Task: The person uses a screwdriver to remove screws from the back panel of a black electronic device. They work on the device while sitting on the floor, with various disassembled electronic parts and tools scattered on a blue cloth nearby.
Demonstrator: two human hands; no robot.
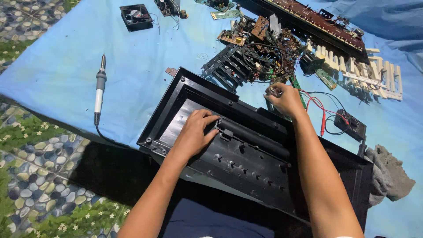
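head view: left hand flat on black casing, right hand fisted w/ small part

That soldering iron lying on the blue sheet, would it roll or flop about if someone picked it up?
The soldering iron looks stiff and slim, so probably light. Its round barrel might roll if nudged. The black cord trailing from its end looks floppy and would likely drag behind.
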